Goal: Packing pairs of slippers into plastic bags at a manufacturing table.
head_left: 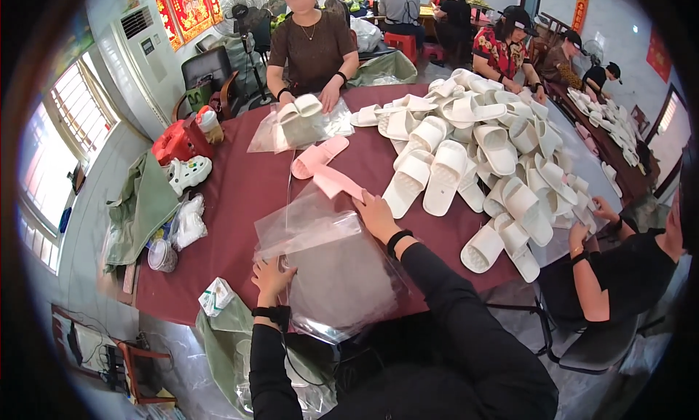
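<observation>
My left hand rests at the left edge of a stack of clear plastic bags, its fingers apart. The fingertips of my right hand close on the near end of a pink slipper, which lies tilted just beyond the bags. Its strap is not visible from here. Touching it on the far side is a second pink slipper, strap up. A big heap of white slippers spreads to the right of my right hand.
Across the dark red table, a person handles white slippers over clear bags. At the left are a white clog, a red bag and a jar. Another person's arms reach in from the right.
</observation>
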The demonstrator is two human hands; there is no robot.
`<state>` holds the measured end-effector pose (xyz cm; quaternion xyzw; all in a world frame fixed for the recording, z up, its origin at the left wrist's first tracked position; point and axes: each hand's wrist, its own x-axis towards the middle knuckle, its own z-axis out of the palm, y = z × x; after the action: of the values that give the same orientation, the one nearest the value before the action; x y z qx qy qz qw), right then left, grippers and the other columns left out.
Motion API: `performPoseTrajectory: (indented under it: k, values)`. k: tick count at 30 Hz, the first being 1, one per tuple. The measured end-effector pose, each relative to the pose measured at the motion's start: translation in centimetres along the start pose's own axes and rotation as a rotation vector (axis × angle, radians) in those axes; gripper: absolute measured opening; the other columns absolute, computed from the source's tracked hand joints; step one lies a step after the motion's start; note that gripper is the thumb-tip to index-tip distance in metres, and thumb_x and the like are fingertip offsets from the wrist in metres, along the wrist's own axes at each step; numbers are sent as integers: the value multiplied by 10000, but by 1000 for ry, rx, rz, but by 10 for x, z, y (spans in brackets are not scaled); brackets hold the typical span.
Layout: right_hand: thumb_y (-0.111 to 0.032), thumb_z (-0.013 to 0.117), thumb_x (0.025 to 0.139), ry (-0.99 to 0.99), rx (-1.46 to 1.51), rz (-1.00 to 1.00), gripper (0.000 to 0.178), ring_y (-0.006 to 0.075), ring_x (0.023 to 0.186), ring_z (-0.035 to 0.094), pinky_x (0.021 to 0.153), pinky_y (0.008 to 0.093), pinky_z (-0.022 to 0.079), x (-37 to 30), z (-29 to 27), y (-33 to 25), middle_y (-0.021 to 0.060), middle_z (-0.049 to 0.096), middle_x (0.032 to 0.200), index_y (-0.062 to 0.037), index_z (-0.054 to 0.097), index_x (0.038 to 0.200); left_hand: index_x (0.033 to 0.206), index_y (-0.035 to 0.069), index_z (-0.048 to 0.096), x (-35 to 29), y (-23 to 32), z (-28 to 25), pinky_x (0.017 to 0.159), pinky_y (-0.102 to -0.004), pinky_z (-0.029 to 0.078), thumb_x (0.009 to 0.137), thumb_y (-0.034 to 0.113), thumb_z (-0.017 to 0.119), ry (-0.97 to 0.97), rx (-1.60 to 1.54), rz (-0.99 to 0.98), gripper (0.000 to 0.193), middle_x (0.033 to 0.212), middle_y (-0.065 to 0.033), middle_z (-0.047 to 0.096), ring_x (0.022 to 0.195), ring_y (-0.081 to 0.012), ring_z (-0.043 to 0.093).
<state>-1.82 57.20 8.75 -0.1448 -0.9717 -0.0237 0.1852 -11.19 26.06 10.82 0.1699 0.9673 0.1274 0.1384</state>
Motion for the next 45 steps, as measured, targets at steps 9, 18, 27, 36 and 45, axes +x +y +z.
performPoseTrajectory:
  k: [9,18,27,36,45]
  values:
    - [-61,537,848,179,1396,642,529,296,1032,599,854,372,506,16,-56,14,174,552,1189,-26,366,1347,1311,196,458,11,7,-6,979,-573,318,603,465,784,22,15,-3,824,1419,-237,276,1279,-425,297]
    - [-90,559,910,34,2216,503,435,248,1061,584,918,406,502,8,-133,43,115,528,1199,-1,381,1296,1276,148,500,21,27,2,956,-514,382,609,419,756,-12,1,129,765,1335,-217,360,1224,-394,364]
    - [-114,558,915,94,2221,324,516,210,1081,581,916,346,503,-56,-211,70,114,525,1240,2,330,1362,1014,59,668,12,61,-1,937,-480,340,799,523,544,264,404,92,526,1187,-209,537,1155,-374,445]
    - [-94,547,918,80,2333,526,483,203,1060,594,908,331,517,-106,-225,74,103,545,1208,2,358,1352,838,18,675,63,33,50,715,-427,485,753,207,598,295,106,651,221,831,-191,625,808,-396,587]
    - [-94,547,915,246,2210,581,466,203,1070,592,914,333,511,-145,-234,85,104,542,1230,-19,375,1341,1329,111,437,6,97,0,807,-482,471,797,306,633,42,171,512,600,1087,-226,589,971,-415,570]
